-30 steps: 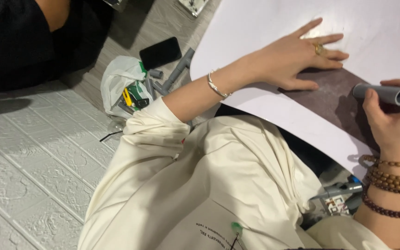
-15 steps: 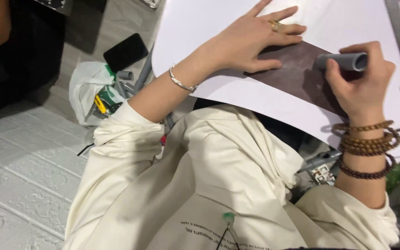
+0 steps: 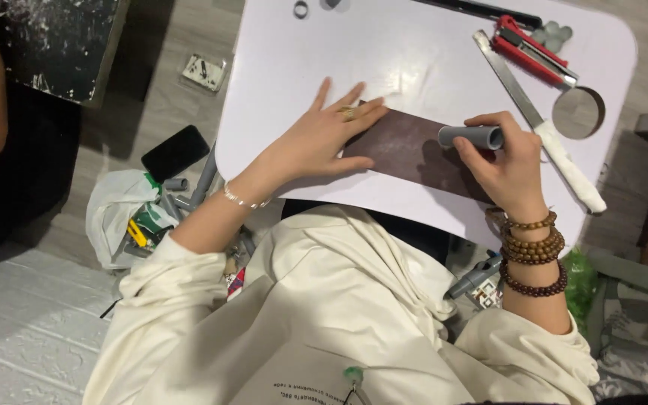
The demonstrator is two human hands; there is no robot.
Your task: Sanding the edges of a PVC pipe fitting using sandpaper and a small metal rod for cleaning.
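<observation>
My left hand [image 3: 322, 140] lies open, flat, pinning the thin dark abrasive sheet [image 3: 406, 150] to the white table [image 3: 429, 52]. My right hand [image 3: 505, 161] grips the short grey pipe [image 3: 471, 136] mid-length; rigid, light, likely smooth.

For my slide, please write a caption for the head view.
Left hand presses brown sheet on white table; right hand holds grey tube.

Pretty bright and sharp overall; glare on the white counter [image 3: 429, 52] up top, soft shadows beneath both hands.
</observation>
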